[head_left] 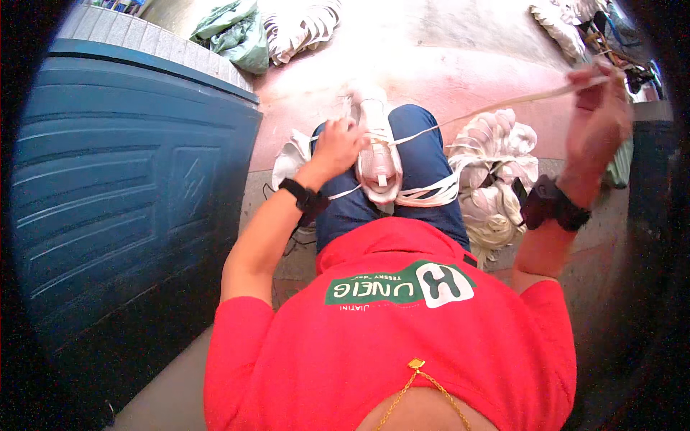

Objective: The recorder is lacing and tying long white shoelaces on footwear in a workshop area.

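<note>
A pale pinkish-white shoe (379, 172) lies lengthwise between my thighs, its opening toward me. At its left side my left hand (339, 146) has its fingers curled in against the edge near the lacing. A long off-white lace (496, 109) stretches from the shoe up to the right. My right hand (598, 108), raised far out and smeared a little by motion, is closed on the lace's far part. More white laces (435, 194) drape from near the shoe's heel over my right thigh.
A heap of pale shoe parts (494, 172) stands by my right leg; another white piece (291, 159) is by my left knee. A blue panelled door (129, 172) fills the left side. Farther off are a green sack (233, 39) and white bundles (302, 29).
</note>
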The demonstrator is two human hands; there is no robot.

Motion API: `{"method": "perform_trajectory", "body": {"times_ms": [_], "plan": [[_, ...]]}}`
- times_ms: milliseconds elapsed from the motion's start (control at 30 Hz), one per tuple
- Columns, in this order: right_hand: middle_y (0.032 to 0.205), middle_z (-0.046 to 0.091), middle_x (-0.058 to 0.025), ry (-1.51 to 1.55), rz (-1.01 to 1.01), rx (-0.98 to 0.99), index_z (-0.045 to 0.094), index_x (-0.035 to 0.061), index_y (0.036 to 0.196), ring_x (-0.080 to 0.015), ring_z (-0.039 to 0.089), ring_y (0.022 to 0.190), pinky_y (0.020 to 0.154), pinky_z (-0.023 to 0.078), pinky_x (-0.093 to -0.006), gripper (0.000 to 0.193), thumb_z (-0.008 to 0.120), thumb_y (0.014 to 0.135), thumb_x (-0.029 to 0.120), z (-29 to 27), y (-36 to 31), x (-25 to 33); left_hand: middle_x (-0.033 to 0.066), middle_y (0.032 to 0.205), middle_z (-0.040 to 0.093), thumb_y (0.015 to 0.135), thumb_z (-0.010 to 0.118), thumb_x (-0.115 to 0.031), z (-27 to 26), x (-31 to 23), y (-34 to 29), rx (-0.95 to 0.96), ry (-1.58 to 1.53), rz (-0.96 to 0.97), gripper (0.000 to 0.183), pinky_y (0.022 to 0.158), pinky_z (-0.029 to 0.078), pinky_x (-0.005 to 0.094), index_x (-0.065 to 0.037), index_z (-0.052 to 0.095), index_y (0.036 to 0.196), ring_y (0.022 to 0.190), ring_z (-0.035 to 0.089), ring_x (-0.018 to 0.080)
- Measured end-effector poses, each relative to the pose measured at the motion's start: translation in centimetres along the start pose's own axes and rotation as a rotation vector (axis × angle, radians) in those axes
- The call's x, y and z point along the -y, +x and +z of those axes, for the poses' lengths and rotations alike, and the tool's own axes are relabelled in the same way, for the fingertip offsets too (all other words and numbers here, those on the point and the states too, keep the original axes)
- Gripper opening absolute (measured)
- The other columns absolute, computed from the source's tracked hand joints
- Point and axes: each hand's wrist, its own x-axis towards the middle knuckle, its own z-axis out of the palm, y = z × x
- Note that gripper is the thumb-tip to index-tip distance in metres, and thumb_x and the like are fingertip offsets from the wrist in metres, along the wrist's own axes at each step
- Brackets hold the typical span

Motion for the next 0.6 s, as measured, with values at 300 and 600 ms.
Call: {"method": "perform_trajectory", "body": {"times_ms": [300, 600], "plan": [[0.056, 0.040, 0.0051, -0.335, 0.898, 0.422, 0.056, 0.0112, 0.084, -0.0041, 0.034, 0.047, 0.040, 0.026, -0.0201, 0.017, 0.050, 0.085, 0.027, 5.0, -10.5, -8.3, 0.0096, 0.091, 0.055, 0.074, 0.060, -0.019, -0.2, 0.0, -2.8, -0.039, -0.080, 0.003, 0.027, 0.075, 0.041, 0.0382, -0.009, 0.056, 0.098, 0.088, 0.046, 0.0274], [0.069, 0.059, -0.0181, -0.701, 0.457, 1.088, 0.061, 0.0027, 0.079, -0.0310, 0.059, 0.066, 0.058, 0.047, -0.0374, 0.020, 0.052, 0.076, 0.020, 8.0, -20.5, -14.0, 0.0133, 0.070, 0.058, 0.076, 0.055, -0.015, -1.4, 1.2, -0.8, 0.121, -0.377, -0.357, 0.014, 0.063, 0.042, 0.0372, -0.002, 0.060, 0.077, 0.062, 0.052, 0.0285]]}}
